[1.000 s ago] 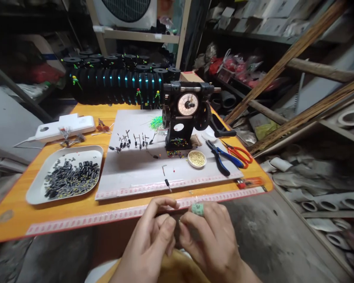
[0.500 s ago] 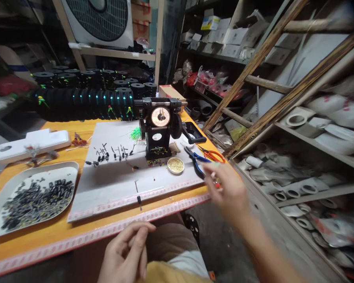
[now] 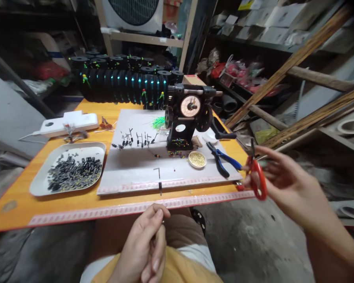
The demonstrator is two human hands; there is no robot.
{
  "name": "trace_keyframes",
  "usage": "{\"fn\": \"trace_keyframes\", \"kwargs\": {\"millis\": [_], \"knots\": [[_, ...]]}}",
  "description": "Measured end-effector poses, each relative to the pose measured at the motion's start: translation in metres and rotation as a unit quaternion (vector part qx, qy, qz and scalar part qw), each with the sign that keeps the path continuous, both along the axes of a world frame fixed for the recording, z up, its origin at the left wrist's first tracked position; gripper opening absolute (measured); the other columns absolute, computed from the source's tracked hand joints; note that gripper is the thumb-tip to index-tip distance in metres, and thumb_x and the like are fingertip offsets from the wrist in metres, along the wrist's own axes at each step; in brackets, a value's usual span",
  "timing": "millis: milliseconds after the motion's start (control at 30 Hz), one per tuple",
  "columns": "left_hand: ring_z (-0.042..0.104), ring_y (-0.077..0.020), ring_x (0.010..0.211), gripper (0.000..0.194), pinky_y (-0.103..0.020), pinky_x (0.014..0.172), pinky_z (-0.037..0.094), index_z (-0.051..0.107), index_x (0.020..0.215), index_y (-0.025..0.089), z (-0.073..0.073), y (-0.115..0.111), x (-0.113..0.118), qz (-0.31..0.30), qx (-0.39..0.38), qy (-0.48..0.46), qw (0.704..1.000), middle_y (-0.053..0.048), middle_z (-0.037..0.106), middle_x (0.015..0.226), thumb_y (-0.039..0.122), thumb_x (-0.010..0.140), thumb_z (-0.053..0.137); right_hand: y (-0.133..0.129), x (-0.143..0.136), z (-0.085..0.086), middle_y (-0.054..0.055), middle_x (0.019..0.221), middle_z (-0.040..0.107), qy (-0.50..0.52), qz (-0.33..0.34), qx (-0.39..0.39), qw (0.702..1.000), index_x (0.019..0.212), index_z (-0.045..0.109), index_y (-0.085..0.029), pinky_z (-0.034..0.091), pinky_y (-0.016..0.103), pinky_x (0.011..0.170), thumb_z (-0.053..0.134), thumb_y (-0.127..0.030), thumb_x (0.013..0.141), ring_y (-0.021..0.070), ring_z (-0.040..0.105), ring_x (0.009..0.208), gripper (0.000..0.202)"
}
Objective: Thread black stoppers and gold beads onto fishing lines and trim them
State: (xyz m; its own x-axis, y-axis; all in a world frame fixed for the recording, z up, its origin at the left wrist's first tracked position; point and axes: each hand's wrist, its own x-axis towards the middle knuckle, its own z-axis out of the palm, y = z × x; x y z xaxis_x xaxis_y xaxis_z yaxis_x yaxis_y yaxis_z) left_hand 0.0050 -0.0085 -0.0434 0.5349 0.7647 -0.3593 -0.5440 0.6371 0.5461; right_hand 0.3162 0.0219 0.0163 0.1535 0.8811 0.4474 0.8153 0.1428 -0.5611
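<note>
Near the table's right corner, my right hand [image 3: 289, 184] is closed around small red-handled scissors [image 3: 258, 181], their dark blades pointing up. My left hand [image 3: 149, 243] rests low over my lap, thumb and fingers pressed together; a tiny glint shows at the fingertips, but what they hold is too small to name. Blue-handled pliers [image 3: 221, 159] lie on the white board [image 3: 135, 169], left of the scissors. A round dish of small gold beads [image 3: 197, 160] sits beside the pliers. A small black cylinder with a thin stem [image 3: 160, 188] lies at the board's front edge.
A black hand-cranked winding machine [image 3: 183, 118] stands on the board, with a row of black spools [image 3: 120, 86] to its left. Several small black pieces [image 3: 135, 141] lie on the board. At left are a white tray [image 3: 37, 186] of dark parts and a power strip [image 3: 67, 124].
My right hand has moved right and lifted the scissors off the table. The view has turned left, so the table appears further right. My left hand stays closed over my lap.
</note>
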Motion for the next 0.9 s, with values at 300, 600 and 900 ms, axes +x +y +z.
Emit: {"fn": "trace_keyframes", "kwargs": {"millis": [300, 600, 900], "knots": [[0.017, -0.0018, 0.019, 0.036, -0.009, 0.025, 0.036, 0.061, 0.098, 0.019, -0.003, -0.006, -0.001, -0.007, 0.016, -0.167, 0.986, 0.012, 0.035, 0.033, 0.025, 0.107, 0.027, -0.065, -0.117, -0.042, 0.01, 0.099, 0.074, 0.162, 0.359, -0.215, 0.894, 0.12, 0.07, -0.025, 0.06, 0.025, 0.076, 0.075, -0.046, 0.083, 0.0209, 0.073, 0.088, 0.043], [0.018, -0.0012, 0.018, 0.045, -0.008, 0.027, 0.037, 0.064, 0.1, 0.018, -0.003, -0.009, -0.005, -0.003, 0.026, -0.191, 0.981, 0.011, 0.036, 0.033, 0.024, 0.107, 0.02, -0.056, -0.132, -0.033, 0.006, 0.077, 0.068, 0.209, 0.382, -0.221, 0.873, 0.108, 0.074, -0.025, 0.054, 0.019, 0.054, 0.052, -0.053, 0.097, 0.0151, 0.064, 0.064, 0.037], [0.017, -0.0008, 0.018, 0.038, -0.007, 0.027, 0.036, 0.062, 0.1, 0.019, -0.008, -0.011, -0.003, -0.01, 0.041, -0.196, 0.98, 0.012, 0.037, 0.034, 0.024, 0.107, 0.025, -0.052, -0.132, -0.024, 0.006, 0.073, 0.067, 0.187, 0.385, -0.226, 0.875, 0.103, 0.076, -0.026, 0.053, 0.022, 0.057, 0.05, -0.059, 0.095, 0.0158, 0.063, 0.063, 0.043]]}}
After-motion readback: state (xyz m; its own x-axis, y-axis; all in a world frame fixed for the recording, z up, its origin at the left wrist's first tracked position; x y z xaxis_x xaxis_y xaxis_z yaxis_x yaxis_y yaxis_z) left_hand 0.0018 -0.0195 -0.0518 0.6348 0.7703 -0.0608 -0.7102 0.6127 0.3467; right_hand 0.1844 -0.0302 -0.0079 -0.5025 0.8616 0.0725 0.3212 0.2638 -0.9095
